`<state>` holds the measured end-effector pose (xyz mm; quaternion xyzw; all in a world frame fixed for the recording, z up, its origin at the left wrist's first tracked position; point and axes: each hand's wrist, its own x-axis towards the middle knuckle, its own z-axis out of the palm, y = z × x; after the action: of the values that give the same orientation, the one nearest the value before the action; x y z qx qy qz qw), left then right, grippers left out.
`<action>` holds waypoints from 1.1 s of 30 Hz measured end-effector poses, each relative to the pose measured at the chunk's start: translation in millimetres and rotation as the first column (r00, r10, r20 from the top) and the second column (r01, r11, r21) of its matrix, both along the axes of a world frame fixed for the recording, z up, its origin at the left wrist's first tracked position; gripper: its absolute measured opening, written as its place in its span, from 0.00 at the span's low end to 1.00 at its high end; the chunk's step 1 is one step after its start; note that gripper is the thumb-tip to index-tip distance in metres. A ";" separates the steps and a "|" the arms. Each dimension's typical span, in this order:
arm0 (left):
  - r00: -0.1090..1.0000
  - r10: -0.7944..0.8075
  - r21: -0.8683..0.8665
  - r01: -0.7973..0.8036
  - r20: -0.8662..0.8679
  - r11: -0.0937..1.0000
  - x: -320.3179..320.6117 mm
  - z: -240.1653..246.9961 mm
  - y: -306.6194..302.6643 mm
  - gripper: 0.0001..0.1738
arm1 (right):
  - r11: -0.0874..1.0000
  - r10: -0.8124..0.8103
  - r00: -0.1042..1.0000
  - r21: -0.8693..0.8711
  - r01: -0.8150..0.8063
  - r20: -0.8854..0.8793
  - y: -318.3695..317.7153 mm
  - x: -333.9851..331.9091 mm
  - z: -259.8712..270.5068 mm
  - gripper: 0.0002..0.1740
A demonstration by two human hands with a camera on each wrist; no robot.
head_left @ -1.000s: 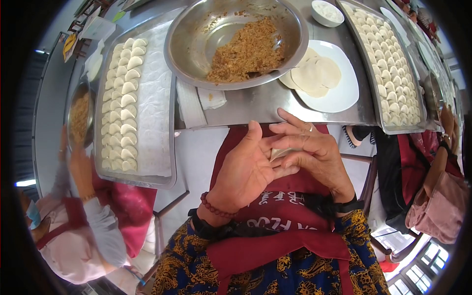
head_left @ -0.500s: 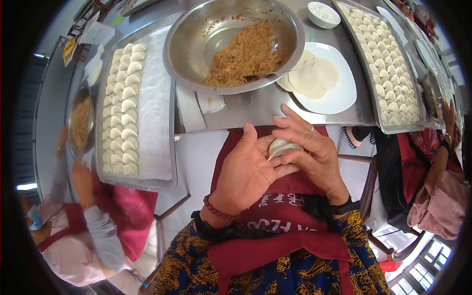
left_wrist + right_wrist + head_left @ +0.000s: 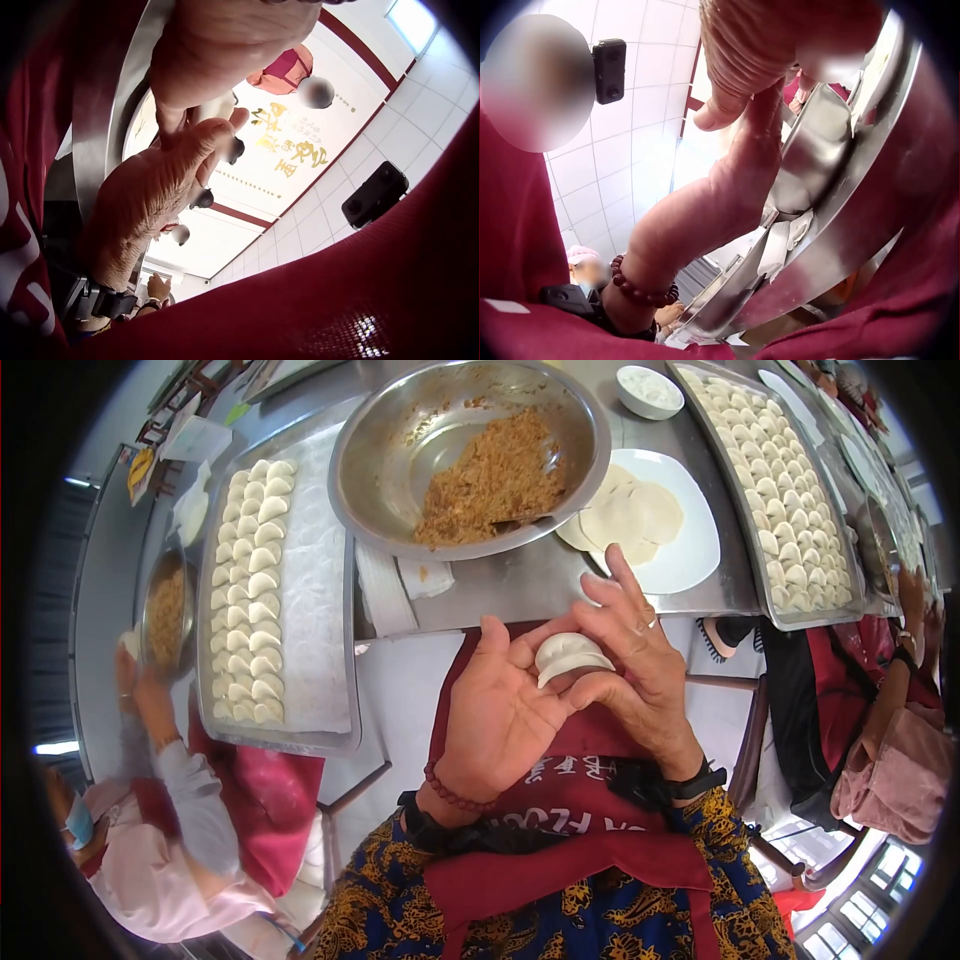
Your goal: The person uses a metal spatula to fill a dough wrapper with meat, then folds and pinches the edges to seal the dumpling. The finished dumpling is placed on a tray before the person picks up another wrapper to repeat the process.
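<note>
A white half-moon dumpling (image 3: 572, 657) with a rounded, closed edge lies across the fingers of my left hand (image 3: 510, 710), which is palm up with the thumb raised. My right hand (image 3: 645, 675) pinches the dumpling from the right, its thumb along the lower edge and its other fingers behind and above. A ring shows on one right finger. In the left wrist view a sliver of the dumpling (image 3: 214, 111) appears between the hands. The right wrist view has my left hand (image 3: 742, 165) beneath my right hand (image 3: 750, 52), with the dumpling hidden.
Ahead stands a large steel bowl (image 3: 345, 480) of brown filling, beside a white plate (image 3: 695, 550) with round wrappers (image 3: 640, 520). Trays of dumplings (image 3: 325, 610) (image 3: 850, 595) flank them. A small white bowl (image 3: 650, 392) sits behind. People work on both sides.
The dumpling has turned up into fuller view between my hands. My right fingers have straightened and lifted away from its top. At the left, another person's hands have shifted near their bowl.
</note>
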<state>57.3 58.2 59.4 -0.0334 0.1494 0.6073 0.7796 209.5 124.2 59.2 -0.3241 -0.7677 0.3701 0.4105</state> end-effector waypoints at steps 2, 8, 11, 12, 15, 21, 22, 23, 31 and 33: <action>0.999 0.026 -0.028 -0.026 0.030 0.999 5.5 4.4 1.2 0.40 | 0.996 0.030 0.999 0.084 -0.033 0.031 3.6 3.6 -3.7 0.27; 0.985 0.063 0.010 -0.065 0.163 0.998 8.9 -6.6 -0.3 0.38 | 0.979 0.026 0.993 0.196 -0.048 0.117 4.6 4.4 -4.0 0.26; 0.997 0.038 0.042 -0.041 0.072 0.998 4.7 -9.6 0.5 0.36 | 0.999 -0.021 1.000 0.045 0.022 -0.008 -0.8 -0.6 -1.3 0.24; 0.999 0.020 0.088 -0.024 0.041 0.996 3.0 -10.1 1.1 0.37 | 0.996 -0.060 0.989 -0.078 0.050 -0.132 -1.5 -2.0 -0.8 0.23; 0.997 0.071 -0.051 -0.072 -0.025 0.996 9.1 3.8 2.6 0.39 | 1.000 0.004 1.000 -0.004 -0.004 -0.016 1.0 1.9 -0.4 0.23; 0.996 0.070 0.019 -0.069 -0.057 0.997 11.0 5.7 2.2 0.40 | 0.995 0.097 0.992 -0.004 -0.098 -0.075 5.4 5.0 -14.6 0.22; 0.996 0.076 0.019 -0.075 -0.054 0.997 11.0 7.6 1.8 0.40 | 0.995 0.104 0.992 -0.004 -0.104 -0.072 3.2 3.6 -11.8 0.22; 0.988 0.085 0.030 -0.082 -0.127 0.996 11.1 9.1 1.1 0.41 | 0.989 0.026 0.980 -0.139 -0.054 -0.195 -0.4 1.4 -6.5 0.23; 0.934 0.101 0.021 -0.100 -0.341 0.995 12.7 13.1 -0.8 0.43 | 0.997 0.083 0.994 -0.016 -0.082 0.065 3.5 12.8 -7.2 0.20; 0.932 0.072 0.025 -0.068 -0.355 0.997 12.4 12.4 -1.5 0.44 | 0.994 0.095 0.985 0.035 -0.101 0.142 2.9 9.6 0.5 0.17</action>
<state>69.7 56.7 71.7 0.0766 0.2828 0.6316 0.7177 219.1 127.1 59.7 -0.3024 -0.8173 0.3500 0.3437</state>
